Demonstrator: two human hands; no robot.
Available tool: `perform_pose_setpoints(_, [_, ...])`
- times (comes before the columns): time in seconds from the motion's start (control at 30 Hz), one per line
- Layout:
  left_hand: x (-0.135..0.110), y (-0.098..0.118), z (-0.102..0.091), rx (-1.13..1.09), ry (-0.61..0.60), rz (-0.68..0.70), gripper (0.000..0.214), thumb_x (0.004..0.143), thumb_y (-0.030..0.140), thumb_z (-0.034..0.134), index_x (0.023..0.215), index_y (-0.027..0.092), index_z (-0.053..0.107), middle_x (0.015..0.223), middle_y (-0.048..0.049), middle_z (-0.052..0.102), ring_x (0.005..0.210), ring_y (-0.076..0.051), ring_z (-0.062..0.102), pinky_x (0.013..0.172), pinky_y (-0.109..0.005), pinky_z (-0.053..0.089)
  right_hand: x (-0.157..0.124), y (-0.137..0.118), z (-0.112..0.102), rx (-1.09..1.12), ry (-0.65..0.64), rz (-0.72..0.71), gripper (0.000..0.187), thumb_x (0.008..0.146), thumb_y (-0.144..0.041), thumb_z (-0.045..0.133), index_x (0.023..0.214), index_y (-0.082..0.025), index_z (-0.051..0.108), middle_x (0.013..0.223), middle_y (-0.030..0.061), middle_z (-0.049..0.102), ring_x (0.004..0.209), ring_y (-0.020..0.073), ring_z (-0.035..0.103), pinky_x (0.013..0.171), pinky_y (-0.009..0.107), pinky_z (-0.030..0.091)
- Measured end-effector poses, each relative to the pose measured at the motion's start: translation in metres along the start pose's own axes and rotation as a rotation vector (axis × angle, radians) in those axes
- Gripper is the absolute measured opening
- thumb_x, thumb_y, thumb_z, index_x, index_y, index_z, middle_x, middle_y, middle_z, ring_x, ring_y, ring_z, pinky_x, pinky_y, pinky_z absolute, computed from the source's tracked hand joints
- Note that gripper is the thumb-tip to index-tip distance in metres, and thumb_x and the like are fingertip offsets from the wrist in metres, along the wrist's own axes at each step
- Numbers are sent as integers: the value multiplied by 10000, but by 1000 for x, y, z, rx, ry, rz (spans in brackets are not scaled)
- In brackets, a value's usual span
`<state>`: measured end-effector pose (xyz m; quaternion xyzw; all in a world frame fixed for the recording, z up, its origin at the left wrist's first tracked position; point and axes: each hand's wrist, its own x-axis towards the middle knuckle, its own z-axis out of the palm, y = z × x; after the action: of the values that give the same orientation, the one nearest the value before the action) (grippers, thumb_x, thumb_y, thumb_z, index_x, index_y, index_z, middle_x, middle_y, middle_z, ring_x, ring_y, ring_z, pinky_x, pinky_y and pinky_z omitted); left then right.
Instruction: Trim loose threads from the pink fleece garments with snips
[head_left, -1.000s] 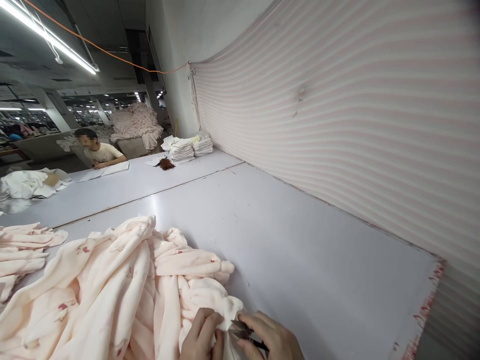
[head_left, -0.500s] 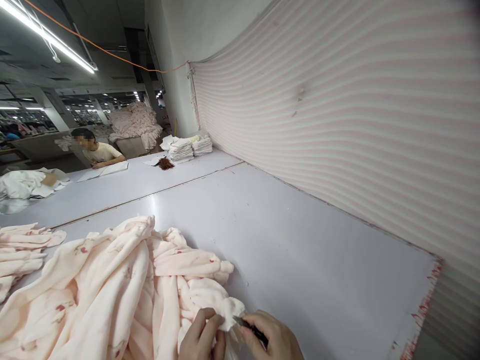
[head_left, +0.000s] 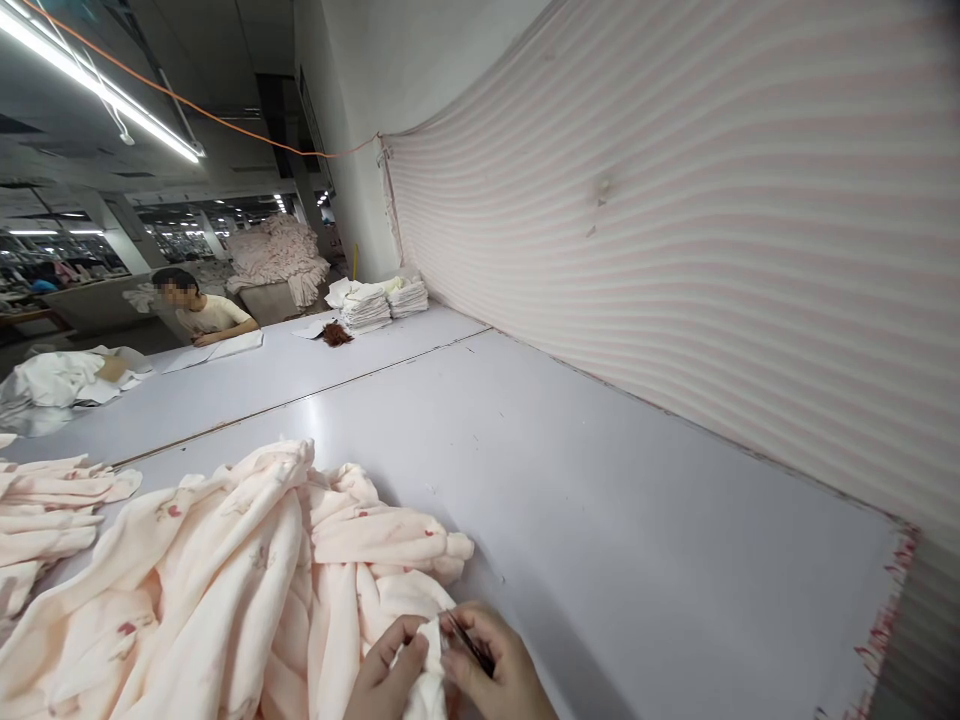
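Observation:
A pale pink fleece garment (head_left: 217,570) with small red prints lies heaped across the near left of the table. At its near right end, my left hand (head_left: 390,665) pinches a whitish edge of the cloth between thumb and fingers. Close against that edge, my right hand (head_left: 495,665) is closed around a pair of dark thread snips (head_left: 471,642), their tip pointing up and left toward the cloth. My right fingers partly hide the snips, and whether the blades touch the cloth I cannot tell.
More pink cloth (head_left: 45,510) lies at the left edge. Across the seamed grey table (head_left: 600,500), a person (head_left: 210,310) leans over white sheets. White cloth stacks (head_left: 365,306) and a brown tuft (head_left: 337,334) sit at the back. A striped curtain (head_left: 675,250) hangs along the right.
Both hands have drawn closer together, and my right hand with the snips has shifted left. The held cloth edge has turned, and the view has tilted slightly.

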<state>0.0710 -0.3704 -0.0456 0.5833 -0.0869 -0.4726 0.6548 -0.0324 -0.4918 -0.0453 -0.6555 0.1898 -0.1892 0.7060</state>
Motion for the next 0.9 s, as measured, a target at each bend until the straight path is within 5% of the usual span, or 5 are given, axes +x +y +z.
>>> perform_pose_setpoints(0.17, [-1,-3,0,171,34,57,424,682,566,719,820,179,612,589,35,573,491,-90,455,502,-193,339,-1,2,2,-193,80,-11,309,924,-405,457,744,-178,564,639,-13,574,594,137,550,559,195,424])
perform_pose_setpoints(0.37, [0,-10,1,584,49,233,475,759,623,593,812,154,648,586,47,445,564,-114,349,556,-227,297,-5,14,9,-286,229,-158,306,956,-427,359,812,-218,532,614,-20,584,523,136,558,546,196,424])
perform_pose_setpoints(0.53, [-1,-11,3,428,74,202,444,757,622,601,794,180,587,586,69,394,523,-95,312,516,-214,257,-2,7,9,-145,212,-24,268,922,-446,428,798,-218,496,588,-33,545,551,148,560,566,202,449])
perform_pose_setpoints(0.7, [-5,-6,1,112,115,122,425,689,596,695,796,211,549,611,71,445,516,-90,374,540,-205,323,-11,-1,-2,-219,155,-64,204,807,-381,584,868,-202,662,766,21,642,697,179,625,648,222,470])
perform_pose_setpoints(0.9, [-6,-8,8,112,91,181,392,706,565,702,758,196,579,610,66,406,543,-92,343,537,-200,312,-14,1,1,-310,134,-24,186,783,-350,604,814,-222,735,721,28,683,656,177,642,617,216,470])
